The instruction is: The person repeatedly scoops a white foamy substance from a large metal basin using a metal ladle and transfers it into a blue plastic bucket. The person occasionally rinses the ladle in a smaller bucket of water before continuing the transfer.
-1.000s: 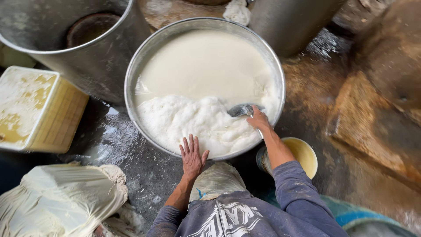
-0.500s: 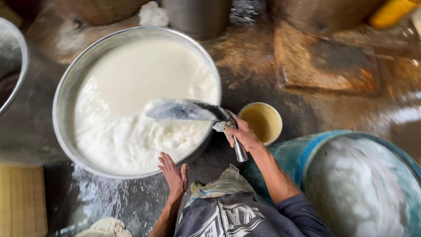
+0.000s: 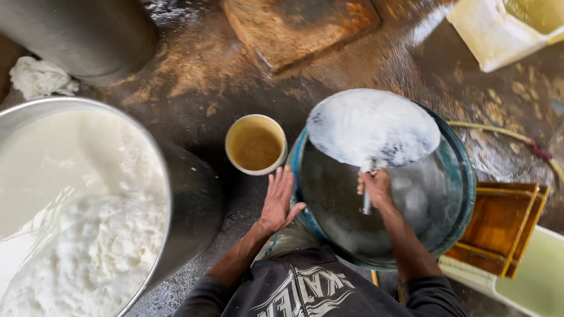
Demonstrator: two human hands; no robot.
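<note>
- One round flat skimmer [image 3: 372, 126], piled with wet white curd, over the blue-rimmed basin [image 3: 464, 176].
- Right hand [image 3: 375, 186]: fingers clenched round its metal handle.
- Left hand [image 3: 278, 199]: fingers spread flat on the basin rim.
- One small yellow cup [image 3: 256, 144]; one big steel bowl [image 3: 188, 205] of lumpy curd.

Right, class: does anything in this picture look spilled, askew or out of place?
Yes. White splashes and wet patches cover the floor between the vats. A crumpled white cloth lies on the ground beside the grey drum.

White rag [image 3: 40, 78], wooden board [image 3: 299, 26], stacked wooden frames [image 3: 502, 226].
</note>
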